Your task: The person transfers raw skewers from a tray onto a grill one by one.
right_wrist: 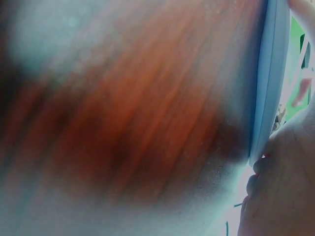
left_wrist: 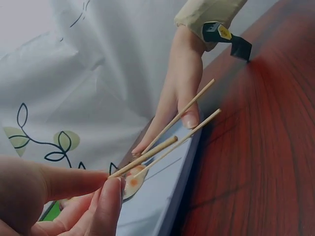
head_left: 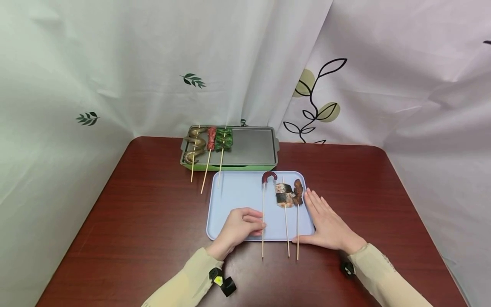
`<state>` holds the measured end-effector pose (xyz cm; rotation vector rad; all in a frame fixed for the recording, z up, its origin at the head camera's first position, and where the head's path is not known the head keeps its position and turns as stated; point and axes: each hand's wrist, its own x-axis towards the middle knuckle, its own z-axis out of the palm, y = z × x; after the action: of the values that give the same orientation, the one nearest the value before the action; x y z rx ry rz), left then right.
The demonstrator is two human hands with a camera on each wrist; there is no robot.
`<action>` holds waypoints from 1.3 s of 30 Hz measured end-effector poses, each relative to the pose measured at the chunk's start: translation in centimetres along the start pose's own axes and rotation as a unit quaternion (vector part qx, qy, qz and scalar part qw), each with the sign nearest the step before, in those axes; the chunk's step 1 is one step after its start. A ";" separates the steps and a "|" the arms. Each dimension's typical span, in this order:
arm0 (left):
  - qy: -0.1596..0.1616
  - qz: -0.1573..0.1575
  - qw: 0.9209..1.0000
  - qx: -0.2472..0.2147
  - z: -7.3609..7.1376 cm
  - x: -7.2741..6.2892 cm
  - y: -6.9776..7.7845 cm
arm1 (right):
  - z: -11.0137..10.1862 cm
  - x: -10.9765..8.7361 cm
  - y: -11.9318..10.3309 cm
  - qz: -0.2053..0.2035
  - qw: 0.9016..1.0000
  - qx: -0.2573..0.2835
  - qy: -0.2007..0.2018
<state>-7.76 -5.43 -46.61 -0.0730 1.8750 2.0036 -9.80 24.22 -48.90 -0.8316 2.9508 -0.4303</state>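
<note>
My left hand (head_left: 239, 224) pinches the wooden stick of a skewer with a dark red, curled tentacle (head_left: 269, 175), which lies over the pale blue tray (head_left: 235, 192). In the left wrist view, thumb and fingertips (left_wrist: 109, 194) close around that stick near its blunt end. To its right, a skewer of black-and-white fish pieces (head_left: 285, 196) and one of brown meat (head_left: 298, 192) lie on the tray, their sticks overhanging the front rim. My right hand (head_left: 327, 224) rests against the tray's right edge, fingers straight, thumb at the front corner.
Behind the tray stands a green-sided grill (head_left: 253, 147) with a grey plate. On its left half lie skewers of shrimp (head_left: 195, 144), red meat (head_left: 211, 138) and green peppers (head_left: 224, 140), sticks jutting forward. White curtains (head_left: 161, 64) surround the dark red table (head_left: 153, 204).
</note>
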 end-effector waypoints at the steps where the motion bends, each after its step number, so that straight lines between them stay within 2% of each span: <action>1: -0.001 0.000 1.000 -0.001 -0.2 -0.1 0.1 | 0.0 0.0 0.0 0.000 1.000 0.000 0.001; 9: 0.001 0.023 1.000 -0.005 -1.5 -0.5 1.3 | 0.0 0.0 0.1 -0.002 1.000 -0.002 0.002; 18: 0.025 0.051 0.998 0.013 -2.4 -0.7 3.3 | 0.1 0.0 0.1 0.000 1.000 -0.003 -0.004; 32: 0.057 0.087 0.994 0.036 -3.0 -0.3 6.6 | 0.0 0.1 0.1 0.000 1.000 -0.004 -0.003; 39: 0.068 0.110 0.991 0.033 -3.6 0.7 8.4 | 0.1 0.1 0.1 -0.003 1.000 -0.007 -0.002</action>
<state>-11.83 -8.94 -39.19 0.0159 2.1149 2.1241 -9.91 24.23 -49.03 -0.8407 2.9526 -0.4071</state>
